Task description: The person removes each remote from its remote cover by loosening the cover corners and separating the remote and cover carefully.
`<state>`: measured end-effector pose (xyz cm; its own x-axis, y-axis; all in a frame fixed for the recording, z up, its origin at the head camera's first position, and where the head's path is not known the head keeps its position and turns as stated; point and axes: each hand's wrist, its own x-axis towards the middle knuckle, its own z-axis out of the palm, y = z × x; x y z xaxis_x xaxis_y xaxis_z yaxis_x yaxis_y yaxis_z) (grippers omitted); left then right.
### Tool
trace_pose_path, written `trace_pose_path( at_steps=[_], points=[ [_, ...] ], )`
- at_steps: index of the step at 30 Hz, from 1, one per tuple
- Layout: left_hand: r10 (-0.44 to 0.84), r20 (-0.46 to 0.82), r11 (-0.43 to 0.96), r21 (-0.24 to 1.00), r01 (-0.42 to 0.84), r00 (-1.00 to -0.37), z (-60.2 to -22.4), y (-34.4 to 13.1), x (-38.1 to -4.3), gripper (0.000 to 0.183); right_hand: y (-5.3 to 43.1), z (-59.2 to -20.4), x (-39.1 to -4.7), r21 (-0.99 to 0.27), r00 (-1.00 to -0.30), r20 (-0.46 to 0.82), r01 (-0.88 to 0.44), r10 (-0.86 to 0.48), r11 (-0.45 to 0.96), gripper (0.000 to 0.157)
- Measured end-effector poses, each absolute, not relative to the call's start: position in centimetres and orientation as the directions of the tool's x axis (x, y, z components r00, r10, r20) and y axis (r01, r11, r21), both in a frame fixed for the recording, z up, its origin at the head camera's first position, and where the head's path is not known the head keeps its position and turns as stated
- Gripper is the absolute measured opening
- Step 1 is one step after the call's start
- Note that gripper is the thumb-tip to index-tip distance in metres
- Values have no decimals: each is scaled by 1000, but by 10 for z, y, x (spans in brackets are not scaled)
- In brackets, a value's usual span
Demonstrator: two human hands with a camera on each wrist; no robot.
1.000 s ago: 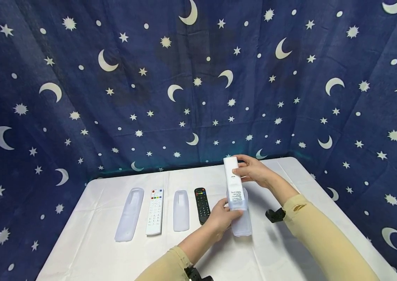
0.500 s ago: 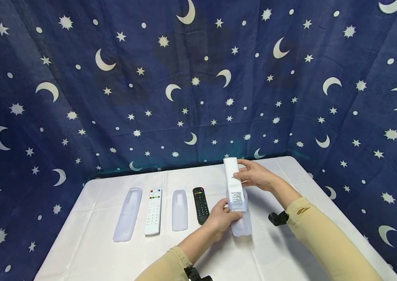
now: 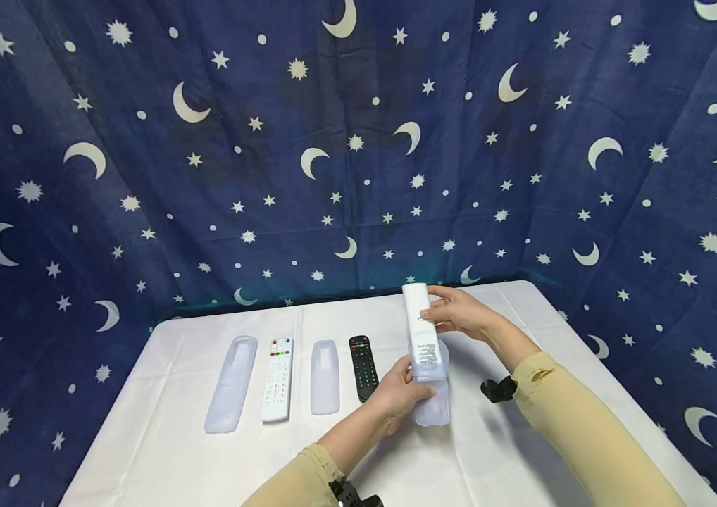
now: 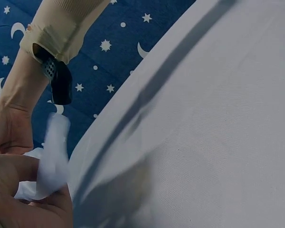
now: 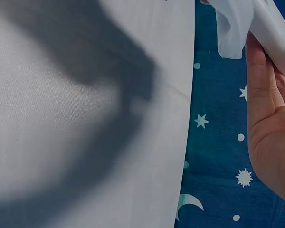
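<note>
A white remote control (image 3: 420,317), its labelled back facing up, has its lower end inside a translucent silicone sleeve (image 3: 432,408). My right hand (image 3: 462,315) grips the remote's upper part from the right, with fingers behind it and the thumb on its back. Lower down, my left hand (image 3: 396,394) pinches the sleeve, thumb across its front. In the left wrist view a flap of the sleeve (image 4: 54,154) stands up between the fingers. The right wrist view shows the white remote (image 5: 275,35) lying along my right fingers, with the loose sleeve flap (image 5: 232,31) beside it.
Left of my hands lie a black remote (image 3: 363,367), a shorter translucent sleeve (image 3: 325,377), a white remote with buttons up (image 3: 278,380) and a longer translucent sleeve (image 3: 232,384). They rest on a white-covered table (image 3: 162,415). Behind it hangs a starry blue curtain (image 3: 238,176).
The sleeve's lower end has swung slightly left, and my left thumb has slid a little lower on it. Both hands keep their hold; the things on the table lie as before.
</note>
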<state>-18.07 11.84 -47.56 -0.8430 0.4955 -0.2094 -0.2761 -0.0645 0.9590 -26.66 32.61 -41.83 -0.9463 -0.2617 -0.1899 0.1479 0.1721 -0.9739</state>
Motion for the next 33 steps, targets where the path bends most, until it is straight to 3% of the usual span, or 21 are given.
trace_pose_path(
  at_steps=[6,13,23,33],
  points=[
    [534,-242,-52,947,-317,-810,-475,118,-182,82,330,-419,-268,-971,-947,-205,165,-246,174,79],
    [506,-222,14,968,-249,-833,-475,116,-183,81,328,-416,-269,-968,-946,-213,170,-245,186,80],
    [506,-232,140,972,-187,-831,-467,103,-199,57,325,-405,-270,-969,-946,-190,138,-264,205,84],
    [501,-186,61,982,-180,-845,-475,101,-195,58,321,-411,-276,-967,-954,-196,150,-229,205,82]
  ],
)
